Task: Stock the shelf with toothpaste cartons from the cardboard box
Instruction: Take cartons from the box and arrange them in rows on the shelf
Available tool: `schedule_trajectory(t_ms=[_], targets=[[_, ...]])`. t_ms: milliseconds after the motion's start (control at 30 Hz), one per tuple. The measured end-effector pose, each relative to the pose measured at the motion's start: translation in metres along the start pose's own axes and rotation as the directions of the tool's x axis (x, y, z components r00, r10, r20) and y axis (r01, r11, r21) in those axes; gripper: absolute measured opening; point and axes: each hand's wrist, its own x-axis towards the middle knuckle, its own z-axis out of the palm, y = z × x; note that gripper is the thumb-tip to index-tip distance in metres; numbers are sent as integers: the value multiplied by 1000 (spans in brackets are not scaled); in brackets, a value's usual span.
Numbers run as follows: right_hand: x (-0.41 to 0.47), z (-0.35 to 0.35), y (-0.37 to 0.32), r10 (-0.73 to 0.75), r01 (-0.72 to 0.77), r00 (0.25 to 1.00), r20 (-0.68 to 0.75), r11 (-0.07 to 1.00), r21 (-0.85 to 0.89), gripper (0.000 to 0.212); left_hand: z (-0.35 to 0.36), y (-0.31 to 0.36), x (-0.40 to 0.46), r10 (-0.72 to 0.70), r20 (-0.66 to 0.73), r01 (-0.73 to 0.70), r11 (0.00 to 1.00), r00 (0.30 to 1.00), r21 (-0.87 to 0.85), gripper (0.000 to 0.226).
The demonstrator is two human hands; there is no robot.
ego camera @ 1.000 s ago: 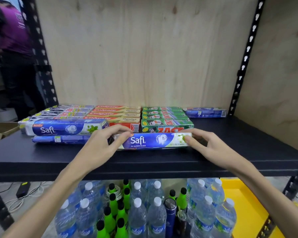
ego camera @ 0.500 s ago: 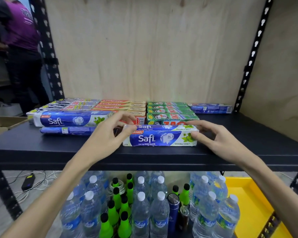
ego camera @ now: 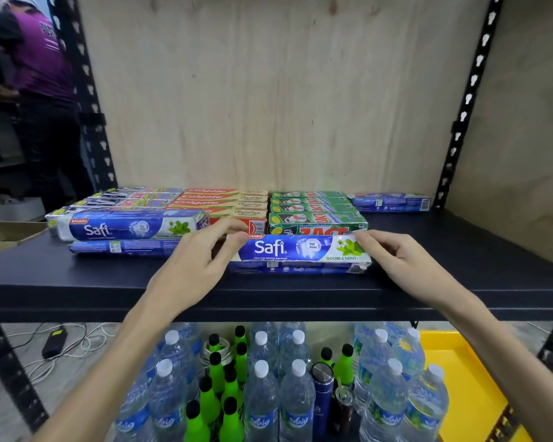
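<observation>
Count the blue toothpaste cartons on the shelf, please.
5: upper left carton, lower left carton beneath it; upper centre carton, held by the left hand and right hand, lower centre carton beneath it; back right carton. Others may be hidden.

Glossy printed card on the Safi carton (ego camera: 300,250), light catching its blue face, and the same sheen shows on the Colgate cartons (ego camera: 224,202) and green Zact cartons (ego camera: 313,215) behind. The shelf (ego camera: 77,282) looks smooth, dark and matt. The back panel (ego camera: 268,90) is pale bare plywood, grain and knots showing. Black painted metal forms the slotted upright (ego camera: 473,90). Below, clear shiny plastic water bottles (ego camera: 262,393) and a glossy yellow plastic tray (ego camera: 460,378).
</observation>
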Motion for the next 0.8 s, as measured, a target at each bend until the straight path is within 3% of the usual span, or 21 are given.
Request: schedule_trajectory(t_ms=[233,467,633,800], targets=[[-3,-5,3,54,-57,998,-30,993,-99,41,0,-4,0,22,75,-28,997,997,74,51],[-8,-8,2,-53,58,998,30,978,-202,59,-1,-6,2,26,75,-34,994,997,106,61],[-9,-5,4,-126,133,991,42,949,-286,50,-1,-5,2,24,35,-28,993,999,111,61],[-10,-14,7,-110,119,993,49,951,-286,49,-2,2,5,31,95,-41,994,995,101,60]])
